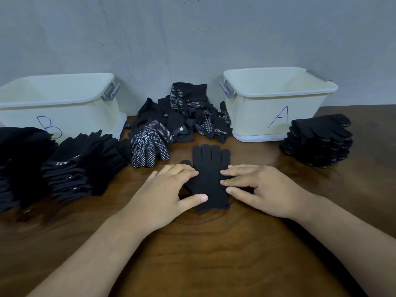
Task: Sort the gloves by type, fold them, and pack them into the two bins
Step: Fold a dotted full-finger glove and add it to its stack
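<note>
Soft, even, rather dim light falls from above, with no hard glare anywhere. The grey wall point(192, 28) reads cool and flat; the brown surface point(214, 260) carries only a faint sheen in the foreground. Weak shadows with blurred edges sit under the left hand point(167, 189) and the right hand point(263, 189). The black glove stacks point(70, 168) at far left sink into near-solid darkness and look smeared, while the white dots on the dotted glove point(150, 142) near the middle are crisp. Wide-angle bending tilts the bin marked B point(64, 108) outward and stretches both forearms toward the lower corners
</note>
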